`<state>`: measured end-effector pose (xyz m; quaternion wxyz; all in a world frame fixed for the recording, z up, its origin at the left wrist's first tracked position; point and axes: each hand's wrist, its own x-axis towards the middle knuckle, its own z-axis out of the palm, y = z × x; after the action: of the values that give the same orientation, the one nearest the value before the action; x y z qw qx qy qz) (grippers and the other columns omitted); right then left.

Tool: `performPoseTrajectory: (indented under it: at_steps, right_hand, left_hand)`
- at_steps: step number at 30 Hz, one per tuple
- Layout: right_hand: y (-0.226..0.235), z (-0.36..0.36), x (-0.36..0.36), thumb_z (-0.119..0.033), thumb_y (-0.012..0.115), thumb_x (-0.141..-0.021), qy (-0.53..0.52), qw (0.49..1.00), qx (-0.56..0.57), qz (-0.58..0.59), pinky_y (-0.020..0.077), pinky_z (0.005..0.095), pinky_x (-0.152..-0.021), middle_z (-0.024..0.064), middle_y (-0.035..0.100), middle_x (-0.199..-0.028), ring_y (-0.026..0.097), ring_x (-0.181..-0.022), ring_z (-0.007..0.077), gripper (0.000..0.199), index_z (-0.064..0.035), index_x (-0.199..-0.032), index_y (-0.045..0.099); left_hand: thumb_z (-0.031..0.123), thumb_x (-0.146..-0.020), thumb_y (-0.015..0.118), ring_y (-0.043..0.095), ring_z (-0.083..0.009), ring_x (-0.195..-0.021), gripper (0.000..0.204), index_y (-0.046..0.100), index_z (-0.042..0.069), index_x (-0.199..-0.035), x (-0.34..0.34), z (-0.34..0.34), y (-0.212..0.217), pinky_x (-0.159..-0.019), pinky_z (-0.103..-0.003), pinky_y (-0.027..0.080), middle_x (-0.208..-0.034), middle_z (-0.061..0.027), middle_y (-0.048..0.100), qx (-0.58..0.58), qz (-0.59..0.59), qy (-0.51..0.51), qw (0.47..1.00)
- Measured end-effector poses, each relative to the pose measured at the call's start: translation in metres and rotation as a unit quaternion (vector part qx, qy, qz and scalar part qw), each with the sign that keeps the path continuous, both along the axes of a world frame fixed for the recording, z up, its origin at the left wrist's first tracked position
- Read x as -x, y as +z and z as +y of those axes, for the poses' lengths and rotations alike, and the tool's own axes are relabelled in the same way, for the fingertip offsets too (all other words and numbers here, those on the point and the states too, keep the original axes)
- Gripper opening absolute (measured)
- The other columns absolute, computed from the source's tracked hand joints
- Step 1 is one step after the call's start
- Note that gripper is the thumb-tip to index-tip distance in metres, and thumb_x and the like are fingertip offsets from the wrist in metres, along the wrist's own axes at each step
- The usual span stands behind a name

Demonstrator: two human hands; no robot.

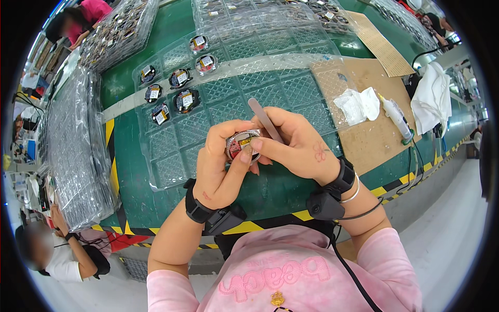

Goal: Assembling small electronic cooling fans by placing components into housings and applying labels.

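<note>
My left hand [217,167] is closed around the edge of a round electronic module [235,149], with a silvery rim and red, black and gold parts inside. Its thumb presses on the module's face. My right hand [304,151] grips a flat, round-ended greyish tool [262,115] that points up and away from the palm; its other end is hidden in the hand. The right thumb rests on the module's gold part, beside the left thumb. Both hands are held over the near edge of a clear compartment tray [176,160].
Several round modules [185,100] sit in the tray's far-left compartments. Stacked clear trays [78,151] stand at left, more at the back. A brown board [366,145] at right bears white wipes [357,105] and a white pen-like tool [396,118]. A co-worker [67,249] is at lower left.
</note>
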<state>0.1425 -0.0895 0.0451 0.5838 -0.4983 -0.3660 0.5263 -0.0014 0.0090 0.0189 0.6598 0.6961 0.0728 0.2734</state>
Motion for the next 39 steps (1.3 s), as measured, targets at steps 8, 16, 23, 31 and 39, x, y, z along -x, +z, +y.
performPoseTrajectory:
  at_steps: [8, 16, 23, 31, 39]
  right_hand:
    - [0.008, -0.002, -0.005, -0.012, 0.053, -0.089, 0.019, 1.0, -0.011, 0.014, 0.0317, 0.0176, -0.051, -0.0009, 0.054, -0.079, 0.042, -0.061, 0.0019, 0.021, -0.001, -0.106, 0.053]
    - [0.006, -0.001, -0.005, -0.014, 0.057, -0.088, -0.007, 0.999, 0.014, 0.049, 0.0292, 0.0171, -0.05, -0.0038, 0.051, -0.075, 0.04, -0.059, 0.0006, 0.021, -0.0024, -0.105, 0.054]
    - [-0.009, -0.002, -0.003, -0.009, 0.067, -0.082, -0.015, 0.989, 0.002, -0.144, 0.0354, 0.0192, -0.053, -0.0039, 0.05, -0.072, 0.049, -0.062, 0.0028, 0.022, -0.0036, -0.099, 0.054]
    - [-0.001, 0.0, -0.003, -0.01, 0.064, -0.085, 0.018, 0.998, 0.01, 0.06, 0.0384, 0.0192, -0.058, -0.0035, 0.052, -0.075, 0.048, -0.062, 0.0037, 0.02, -0.0037, -0.1, 0.053]
    - [-0.01, 0.003, 0.001, -0.01, 0.061, -0.086, -0.033, 0.998, -0.035, -0.04, 0.0435, 0.025, -0.051, 0.0024, 0.053, -0.075, 0.052, -0.056, 0.0087, 0.014, -0.0012, -0.09, 0.05]
  left_hand:
    - [0.0, -0.092, 0.044, 0.063, -0.0145, -0.077, 0.032, 0.039, 0.002, -0.123, 0.001, 0.001, 0.0, -0.061, -0.024, 0.05, -0.099, -0.014, 0.061, 0.029, -0.011, -0.017, 0.999]
    - [-0.004, -0.081, 0.06, 0.065, -0.0151, -0.085, 0.047, 0.042, 0.002, -0.124, -0.001, 0.002, -0.008, -0.066, -0.025, 0.052, -0.113, -0.0134, 0.055, -0.067, -0.006, 0.005, 0.998]
    - [-0.007, -0.076, 0.063, 0.066, -0.0138, -0.081, 0.05, 0.046, 0.002, -0.122, 0.001, 0.0, 0.004, -0.065, -0.024, 0.054, -0.106, -0.011, 0.059, -0.028, 0.072, -0.014, 0.997]
    - [-0.006, -0.075, 0.066, 0.066, -0.0128, -0.079, 0.049, 0.048, 0.004, -0.119, -0.004, -0.007, -0.007, -0.064, -0.024, 0.053, -0.102, -0.01, 0.062, 0.045, -0.013, -0.002, 0.999]
    - [-0.002, -0.072, 0.072, 0.067, -0.0168, -0.082, 0.053, 0.049, 0.006, -0.119, -0.002, 0.0, -0.006, -0.069, -0.026, 0.052, -0.1, -0.0111, 0.064, -0.057, 0.074, 0.054, 0.994]
